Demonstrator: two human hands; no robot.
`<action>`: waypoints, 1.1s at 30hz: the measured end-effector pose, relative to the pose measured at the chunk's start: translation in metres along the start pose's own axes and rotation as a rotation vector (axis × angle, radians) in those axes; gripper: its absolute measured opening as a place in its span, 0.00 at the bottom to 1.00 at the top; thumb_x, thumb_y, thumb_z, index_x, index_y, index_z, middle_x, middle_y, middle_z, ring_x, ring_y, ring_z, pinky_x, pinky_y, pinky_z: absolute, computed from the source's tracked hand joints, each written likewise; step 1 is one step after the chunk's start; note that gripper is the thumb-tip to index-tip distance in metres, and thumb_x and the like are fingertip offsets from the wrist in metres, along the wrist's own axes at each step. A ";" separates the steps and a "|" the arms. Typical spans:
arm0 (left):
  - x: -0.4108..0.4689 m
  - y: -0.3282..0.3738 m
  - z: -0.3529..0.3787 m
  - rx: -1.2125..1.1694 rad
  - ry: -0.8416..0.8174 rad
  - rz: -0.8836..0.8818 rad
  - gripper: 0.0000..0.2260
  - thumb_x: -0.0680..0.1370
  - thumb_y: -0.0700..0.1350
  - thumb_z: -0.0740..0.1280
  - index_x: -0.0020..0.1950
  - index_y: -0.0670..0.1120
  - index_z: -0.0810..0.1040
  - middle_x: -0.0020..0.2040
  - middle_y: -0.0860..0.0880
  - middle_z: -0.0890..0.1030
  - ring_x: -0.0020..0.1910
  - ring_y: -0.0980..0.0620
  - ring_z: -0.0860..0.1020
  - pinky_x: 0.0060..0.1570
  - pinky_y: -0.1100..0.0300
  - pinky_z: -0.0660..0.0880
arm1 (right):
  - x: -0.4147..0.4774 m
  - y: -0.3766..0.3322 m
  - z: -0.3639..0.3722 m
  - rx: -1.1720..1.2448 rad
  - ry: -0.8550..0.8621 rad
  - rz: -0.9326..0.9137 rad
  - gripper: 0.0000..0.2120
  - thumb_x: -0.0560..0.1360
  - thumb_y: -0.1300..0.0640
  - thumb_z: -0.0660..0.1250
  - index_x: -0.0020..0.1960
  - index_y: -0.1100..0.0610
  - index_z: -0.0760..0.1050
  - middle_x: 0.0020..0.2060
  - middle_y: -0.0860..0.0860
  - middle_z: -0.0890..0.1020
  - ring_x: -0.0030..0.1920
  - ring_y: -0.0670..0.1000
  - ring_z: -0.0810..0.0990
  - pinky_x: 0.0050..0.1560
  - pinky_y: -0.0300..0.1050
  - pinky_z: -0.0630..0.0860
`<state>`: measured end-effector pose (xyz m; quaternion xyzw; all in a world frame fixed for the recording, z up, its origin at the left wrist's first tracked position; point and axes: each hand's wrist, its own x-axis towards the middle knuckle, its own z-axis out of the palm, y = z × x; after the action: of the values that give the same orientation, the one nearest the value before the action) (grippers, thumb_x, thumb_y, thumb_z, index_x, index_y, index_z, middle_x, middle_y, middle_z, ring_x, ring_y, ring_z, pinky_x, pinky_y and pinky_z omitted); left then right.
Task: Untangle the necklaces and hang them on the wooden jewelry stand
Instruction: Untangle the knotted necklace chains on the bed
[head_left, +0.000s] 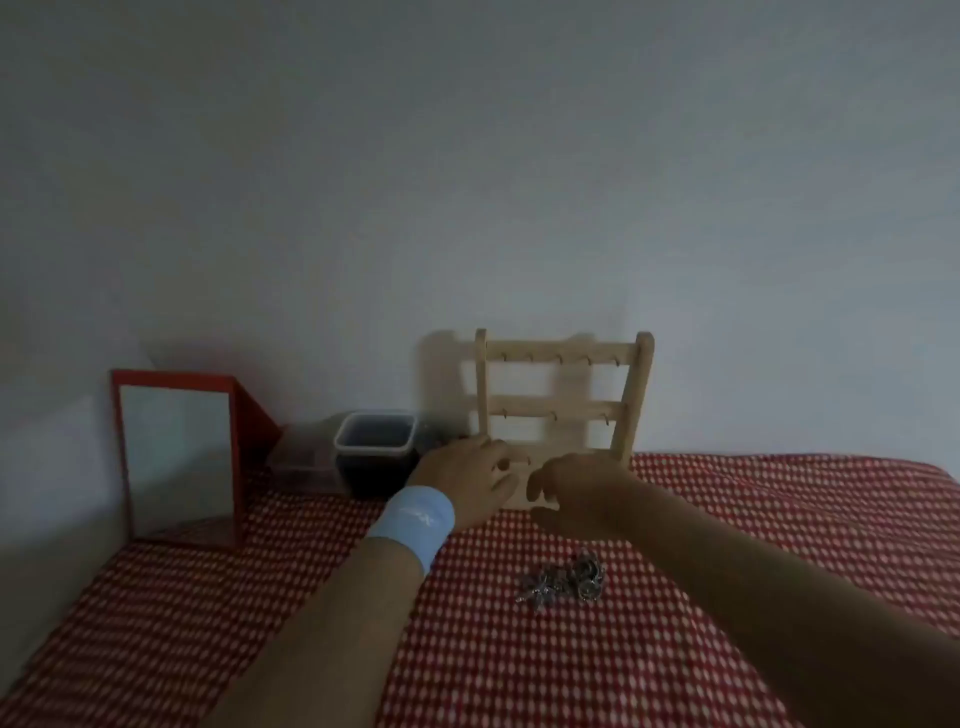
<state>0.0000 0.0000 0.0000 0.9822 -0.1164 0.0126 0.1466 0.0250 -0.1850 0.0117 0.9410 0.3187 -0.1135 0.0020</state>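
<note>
Silver necklaces (563, 579) lie in a tangled heap on the red checked cloth (727, 519), lower centre of the frame, well below both sets of fingers and untouched. The heap's long axis runs left to right, rising slightly rightward. Left hand (467, 478) and right hand (576, 488) meet at the bottom rail of the upright wooden stand (563, 348). Their fingers are curled, but blur hides whether they hold anything.

Left hand (467, 475), right hand (576, 488) extended; fingers (505, 462) apparently curled.
</note>
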 end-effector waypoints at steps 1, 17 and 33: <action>-0.001 0.002 0.011 0.015 -0.052 0.000 0.11 0.80 0.55 0.58 0.51 0.50 0.75 0.50 0.54 0.76 0.46 0.52 0.75 0.45 0.57 0.72 | 0.002 0.002 0.011 -0.026 -0.036 0.010 0.19 0.79 0.40 0.60 0.66 0.43 0.76 0.61 0.46 0.81 0.63 0.51 0.78 0.62 0.51 0.76; -0.046 0.012 0.150 -0.033 0.017 0.040 0.12 0.74 0.59 0.67 0.43 0.51 0.81 0.43 0.51 0.80 0.41 0.50 0.78 0.45 0.52 0.78 | -0.029 -0.004 0.136 0.076 0.040 0.196 0.23 0.77 0.48 0.64 0.72 0.42 0.71 0.64 0.54 0.71 0.67 0.57 0.68 0.70 0.58 0.70; -0.036 0.012 0.132 -0.082 -0.194 -0.120 0.15 0.73 0.49 0.71 0.58 0.48 0.80 0.54 0.49 0.80 0.51 0.50 0.78 0.52 0.55 0.77 | -0.013 0.021 0.133 0.360 0.321 0.196 0.16 0.76 0.71 0.65 0.53 0.52 0.82 0.49 0.48 0.80 0.45 0.44 0.78 0.36 0.31 0.73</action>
<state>-0.0393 -0.0412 -0.1248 0.9772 -0.0715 -0.0962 0.1751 -0.0006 -0.2191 -0.1162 0.9585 0.1969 -0.0170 -0.2053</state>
